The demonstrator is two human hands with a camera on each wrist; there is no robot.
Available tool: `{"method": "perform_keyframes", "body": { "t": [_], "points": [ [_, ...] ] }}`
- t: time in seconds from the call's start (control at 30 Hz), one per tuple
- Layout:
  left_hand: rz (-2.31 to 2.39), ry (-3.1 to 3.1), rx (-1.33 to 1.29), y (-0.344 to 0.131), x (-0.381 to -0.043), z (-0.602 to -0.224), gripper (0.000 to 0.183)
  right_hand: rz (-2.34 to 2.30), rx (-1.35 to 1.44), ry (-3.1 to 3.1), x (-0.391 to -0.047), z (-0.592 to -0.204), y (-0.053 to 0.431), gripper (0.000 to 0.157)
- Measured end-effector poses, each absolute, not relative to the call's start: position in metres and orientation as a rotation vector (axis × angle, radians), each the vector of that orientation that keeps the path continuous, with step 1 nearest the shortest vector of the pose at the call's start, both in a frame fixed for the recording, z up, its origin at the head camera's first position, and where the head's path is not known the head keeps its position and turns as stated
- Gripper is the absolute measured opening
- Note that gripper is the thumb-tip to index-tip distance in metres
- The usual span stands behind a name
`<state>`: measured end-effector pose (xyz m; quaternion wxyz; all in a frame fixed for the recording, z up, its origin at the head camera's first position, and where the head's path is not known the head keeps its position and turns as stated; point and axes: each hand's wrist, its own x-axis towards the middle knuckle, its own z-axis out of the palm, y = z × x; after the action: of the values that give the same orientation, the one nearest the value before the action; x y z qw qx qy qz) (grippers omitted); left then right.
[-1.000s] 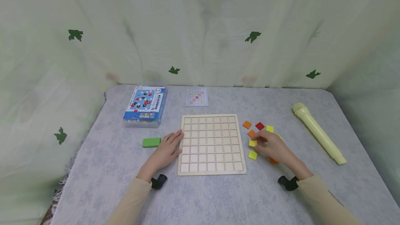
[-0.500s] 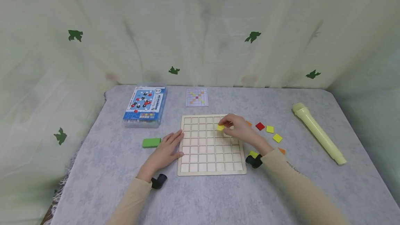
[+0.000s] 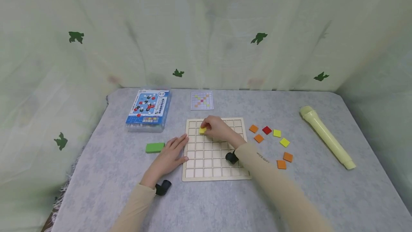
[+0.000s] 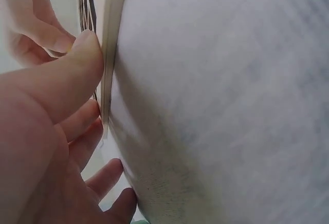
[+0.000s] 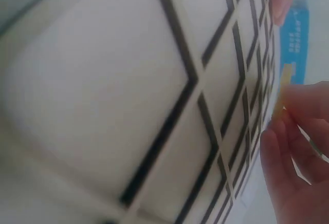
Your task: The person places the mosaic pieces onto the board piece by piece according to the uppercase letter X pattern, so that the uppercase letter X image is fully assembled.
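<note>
The right hand (image 3: 219, 128) pinches a yellow tile (image 3: 202, 130) between thumb and fingers; the tile is over the upper left part of the wooden grid board (image 3: 199, 155), and whether it touches the board cannot be told. The left hand (image 3: 170, 156) lies with fingers extended and somewhat spread, its thumb and fingertips touching the board's left edge. Each wrist carries a black device (image 3: 163, 188) below a beige sleeve (image 3: 133, 207). A green block (image 3: 155, 148) lies just beside the left hand. To the right of the board, seven loose tiles lie apart from one another: one red tile (image 3: 266, 130), two yellow and four orange, among them an orange tile (image 3: 281, 164) nearest the person. Beyond the board's far edge lies a printed grid card (image 3: 202, 101) with coloured squares; left of it is a clear-sided box (image 3: 148, 108) with a blue and white cover showing molecule models. At far right, a pale yellow tube (image 3: 326, 136) with a wider head lies diagonally. All rest on a grey cloth (image 3: 112, 174).
</note>
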<state>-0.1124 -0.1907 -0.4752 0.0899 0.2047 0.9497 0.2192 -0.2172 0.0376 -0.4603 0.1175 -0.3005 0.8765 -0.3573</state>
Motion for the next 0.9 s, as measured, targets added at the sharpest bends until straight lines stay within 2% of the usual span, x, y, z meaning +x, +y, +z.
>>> {"method": "perform_keyframes", "body": {
  "t": [0.3, 0.5, 0.67, 0.9],
  "points": [
    [0.689, 2.817, 0.6, -0.191, -0.111, -0.474, 0.071, -0.848, -0.9, 2.65, -0.217, -0.458, 0.017, 0.025],
    [0.674, 2.809, 0.594, -0.189, -0.112, -0.473, 0.07, -0.879, -0.858, 2.645, -0.214, -0.456, 0.024, 0.027],
    [0.676, 2.795, 0.591, -0.186, -0.113, -0.471, 0.07, -1.057, -0.757, 2.617, -0.211, -0.452, 0.059, 0.023],
    [0.654, 2.778, 0.581, -0.184, -0.113, -0.469, 0.07, -1.203, -0.584, 2.674, -0.201, -0.45, 0.142, 0.023]
  ]
}}
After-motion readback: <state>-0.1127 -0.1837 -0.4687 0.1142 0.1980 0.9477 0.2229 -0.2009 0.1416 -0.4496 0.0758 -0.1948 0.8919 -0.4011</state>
